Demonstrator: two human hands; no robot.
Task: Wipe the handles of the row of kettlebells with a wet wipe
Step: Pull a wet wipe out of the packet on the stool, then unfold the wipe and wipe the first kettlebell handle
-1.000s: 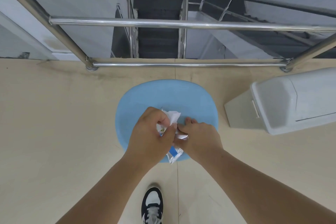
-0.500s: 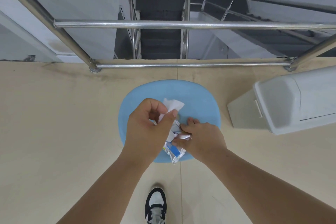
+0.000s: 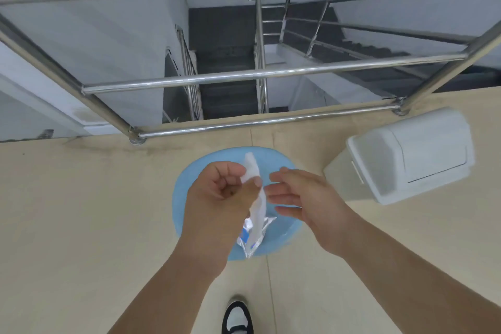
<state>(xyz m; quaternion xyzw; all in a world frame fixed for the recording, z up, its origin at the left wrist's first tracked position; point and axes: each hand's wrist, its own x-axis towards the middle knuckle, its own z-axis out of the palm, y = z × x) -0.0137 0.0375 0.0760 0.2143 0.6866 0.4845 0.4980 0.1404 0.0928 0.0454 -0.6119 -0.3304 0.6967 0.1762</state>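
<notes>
My left hand point(image 3: 219, 198) pinches a white wet wipe point(image 3: 254, 192) between thumb and forefinger. The wipe hangs down in a long strip. Its lower end is still in or against a clear foil packet point(image 3: 250, 238) with blue print, which dangles over the stool. My right hand point(image 3: 301, 198) is just right of the wipe with its fingers spread and nothing in it. No kettlebells are in view.
A round light-blue stool point(image 3: 282, 236) stands on the beige floor under my hands. A white lidded bin point(image 3: 406, 154) sits to the right. A steel railing point(image 3: 244, 125) guards a stairwell drop ahead. My shoe point(image 3: 237, 317) is at the bottom edge.
My left hand has pulled the wipe up and out into a long strip. My right hand has let go of the packet and opened. The view has tilted up.
</notes>
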